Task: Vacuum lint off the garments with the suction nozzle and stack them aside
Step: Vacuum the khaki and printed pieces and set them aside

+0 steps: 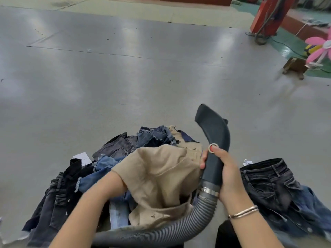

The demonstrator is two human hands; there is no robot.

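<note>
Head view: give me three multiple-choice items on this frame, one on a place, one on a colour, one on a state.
1. Where does the dark jeans stack lie relative to the right hand?
A. To its right
B. To its left
C. Under the hose

2. What colour is the garment covering the left hand?
A. Red
B. Beige
C. White

3. What is the right hand doing?
A. Hanging idle
B. Pressing flat on the table
C. Gripping the nozzle

Answers:
1. A: the dark jeans stack lies on the table, right of the right hand.
2. B: the beige garment hides the left hand, which is inside it.
3. C: fingers curl round the nozzle, above the hose.
</note>
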